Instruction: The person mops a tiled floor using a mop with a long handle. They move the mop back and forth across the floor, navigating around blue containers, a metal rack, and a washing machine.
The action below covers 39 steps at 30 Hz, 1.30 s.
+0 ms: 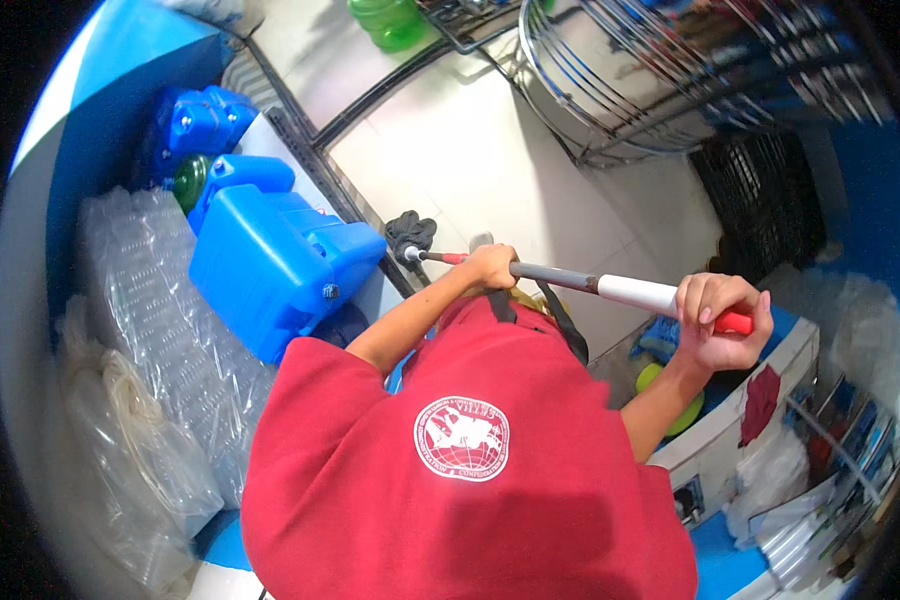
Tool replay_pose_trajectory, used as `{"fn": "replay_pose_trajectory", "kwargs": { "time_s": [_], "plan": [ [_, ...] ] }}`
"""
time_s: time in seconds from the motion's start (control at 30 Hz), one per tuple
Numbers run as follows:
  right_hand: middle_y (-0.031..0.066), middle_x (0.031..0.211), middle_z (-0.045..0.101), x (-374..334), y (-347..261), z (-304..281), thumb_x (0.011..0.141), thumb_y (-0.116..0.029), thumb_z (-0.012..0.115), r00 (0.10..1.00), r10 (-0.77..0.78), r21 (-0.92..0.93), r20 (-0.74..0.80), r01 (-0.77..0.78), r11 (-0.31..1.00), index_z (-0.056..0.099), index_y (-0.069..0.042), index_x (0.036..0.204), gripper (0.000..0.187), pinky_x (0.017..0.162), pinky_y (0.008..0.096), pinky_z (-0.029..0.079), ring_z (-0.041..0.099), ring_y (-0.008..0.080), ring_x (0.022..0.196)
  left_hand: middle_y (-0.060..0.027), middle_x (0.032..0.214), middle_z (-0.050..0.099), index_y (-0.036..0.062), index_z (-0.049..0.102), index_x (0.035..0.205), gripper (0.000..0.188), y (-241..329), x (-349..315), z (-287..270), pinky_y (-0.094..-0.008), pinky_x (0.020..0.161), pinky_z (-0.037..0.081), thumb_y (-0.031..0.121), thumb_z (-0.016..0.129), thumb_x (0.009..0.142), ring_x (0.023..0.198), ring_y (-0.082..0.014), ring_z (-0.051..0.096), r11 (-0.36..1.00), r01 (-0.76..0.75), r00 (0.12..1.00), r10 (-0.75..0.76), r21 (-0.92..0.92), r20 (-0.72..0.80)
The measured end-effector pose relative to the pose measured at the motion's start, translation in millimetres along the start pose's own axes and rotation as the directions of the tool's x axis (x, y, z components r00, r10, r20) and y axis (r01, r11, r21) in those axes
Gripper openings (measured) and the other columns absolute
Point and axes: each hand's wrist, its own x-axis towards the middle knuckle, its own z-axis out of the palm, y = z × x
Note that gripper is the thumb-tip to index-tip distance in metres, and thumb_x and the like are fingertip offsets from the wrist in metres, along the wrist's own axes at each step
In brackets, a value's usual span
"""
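A mop (560, 277) with a grey, white and red handle lies slantwise across the front of my red shirt. Its dark mop head (410, 232) rests low, by the black-edged threshold beside the blue containers. My left hand (491, 267) wraps round the grey shaft near its lower part. Higher up, my right hand (722, 318) is closed round the red end grip, just past the white section. Both forearms are bent, and the shaft runs from the mop head up to the right.
Blue plastic jerrycans (270, 260) and clear plastic packs (150, 300) line the left. A round metal wire rack (590, 130) stands at the far right, with a black crate (765, 205) below it. A green bottle (385, 22) is at the top. Pale tiles (420, 150) cover the floor.
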Motion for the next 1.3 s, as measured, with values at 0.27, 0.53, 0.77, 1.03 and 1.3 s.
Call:
{"fn": "replay_pose_trajectory", "kwargs": {
  "time_s": [0.27, 0.53, 0.77, 1.03, 1.3],
  "plan": [
    [0.0032, 0.037, 0.037, -86, -78, -44, 0.087, -0.035, 0.033, 0.957, -0.27, -0.167, -0.11, 0.25, 0.954, 0.045, -0.005, 0.052, 0.048, 0.036, 0.0278, 0.031, 0.032, 0.0132, 0.031, -0.0141, 0.072, 0.065, 0.0127, 0.07, 0.077, 0.028, 90, 58, 38, -0.04, 0.08, 0.045, 0.022, 0.053, 0.056, 0.073, -0.0312, 0.063, 0.922, -0.255, 0.965, 0.262, 0.292, 0.016],
    [0.0073, 0.042, 0.044, -137, -113, -43, 0.084, -0.031, 0.035, 0.945, -0.325, -0.46, -0.025, 0.278, 0.843, 0.052, -0.001, 0.054, 0.045, 0.04, 0.0311, 0.036, 0.042, 0.0192, 0.034, -0.0138, 0.065, 0.059, 0.0098, 0.055, 0.062, 0.014, 155, 126, 65, -0.0433, 0.068, 0.045, 0.024, 0.057, 0.061, 0.07, -0.0341, 0.06, 0.859, -0.415, 0.881, 0.461, 0.299, -0.101],
    [0.0069, 0.047, 0.044, -155, -113, -93, 0.077, -0.042, 0.039, 0.909, -0.411, -0.392, 0.069, 0.403, 0.827, 0.051, 0.002, 0.065, 0.047, 0.038, 0.0282, 0.033, 0.039, 0.017, 0.035, -0.0165, 0.062, 0.058, 0.0074, 0.058, 0.066, 0.014, 184, 164, 98, -0.0428, 0.057, 0.042, 0.021, 0.06, 0.065, 0.063, -0.036, 0.059, 0.877, -0.467, 0.814, 0.476, 0.114, -0.331],
    [-0.0021, 0.04, 0.026, -144, -161, -122, 0.086, -0.05, 0.028, 0.967, -0.189, -0.224, -0.168, 0.15, 0.963, 0.045, -0.002, 0.069, 0.054, 0.04, 0.0256, 0.022, 0.023, 0.0093, 0.034, -0.021, 0.079, 0.064, 0.0037, 0.066, 0.076, 0.026, 186, 119, 117, -0.0428, 0.072, 0.049, 0.024, 0.059, 0.06, 0.078, -0.0353, 0.063, 0.962, -0.242, 0.967, 0.25, 0.125, -0.05],
    [-0.0028, 0.04, 0.025, -135, -97, -153, 0.087, -0.049, 0.029, 0.978, 0.02, 0.012, -0.205, -0.018, 1.0, 0.046, -0.003, 0.068, 0.053, 0.041, 0.0271, 0.023, 0.022, 0.011, 0.035, -0.0228, 0.07, 0.063, -0.002, 0.064, 0.074, 0.033, 105, 76, 131, -0.0398, 0.066, 0.049, 0.028, 0.063, 0.061, 0.07, -0.0331, 0.063, 0.98, -0.191, 0.942, 0.166, 0.058, 0.29]
  ]
}}
